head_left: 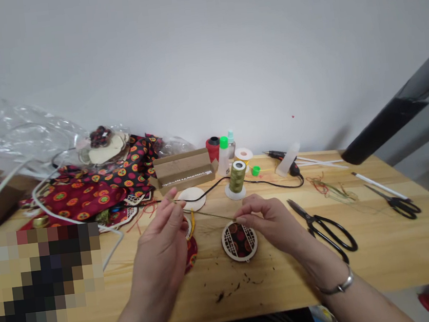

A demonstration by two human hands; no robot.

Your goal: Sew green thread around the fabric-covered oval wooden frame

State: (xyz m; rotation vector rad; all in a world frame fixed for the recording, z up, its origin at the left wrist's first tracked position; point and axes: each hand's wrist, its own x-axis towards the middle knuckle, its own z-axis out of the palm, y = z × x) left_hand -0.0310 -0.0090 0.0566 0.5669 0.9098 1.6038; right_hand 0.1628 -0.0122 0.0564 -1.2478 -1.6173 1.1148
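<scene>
Between my two hands runs a taut olive-green thread. My left hand pinches one end with the fingertips raised. At the other end, my right hand has thumb and forefinger closed on the thread, right at the top edge of a round ornament. That ornament has a pale lattice rim over dark patterned fabric and a small loop at its bottom. Partly hidden behind my left hand is a red patterned fabric piece with a yellow ribbon. A spool of olive thread stands upright beyond my hands.
Black-handled scissors lie right of my right arm, with a second pair farther right. Behind are an open cardboard box, a green-capped bottle and a glue gun. Patterned fabric is heaped at left.
</scene>
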